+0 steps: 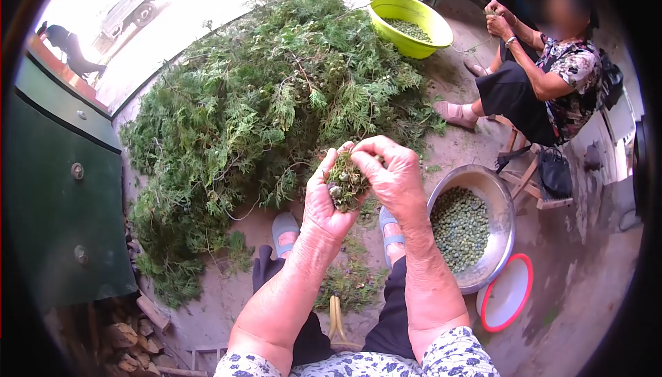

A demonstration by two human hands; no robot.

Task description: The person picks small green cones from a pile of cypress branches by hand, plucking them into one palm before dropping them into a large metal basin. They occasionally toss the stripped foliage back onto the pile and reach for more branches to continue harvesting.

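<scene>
My left hand (327, 209) is closed round a small clump of cypress sprigs (347, 182) with round green cones among the leaves. From the right side my right hand (398, 178) reaches over, its thumb and forefinger pinched at the top edge of the same clump. What exactly lies between those fingertips is partly hidden. Beside my right forearm stands a metal basin (502, 215), holding many loose green cones (460, 229). A large heap of cut cypress branches (269, 101) lies beyond my hands, spreading to the left.
A yellow-green tub (420, 47) with cones stands past the heap. At the right, a seated person (545, 74) holds something small in both hands. A red-rimmed white bowl (507, 294) leans against the basin. Green doors (69, 191) and firewood (124, 339) line the left.
</scene>
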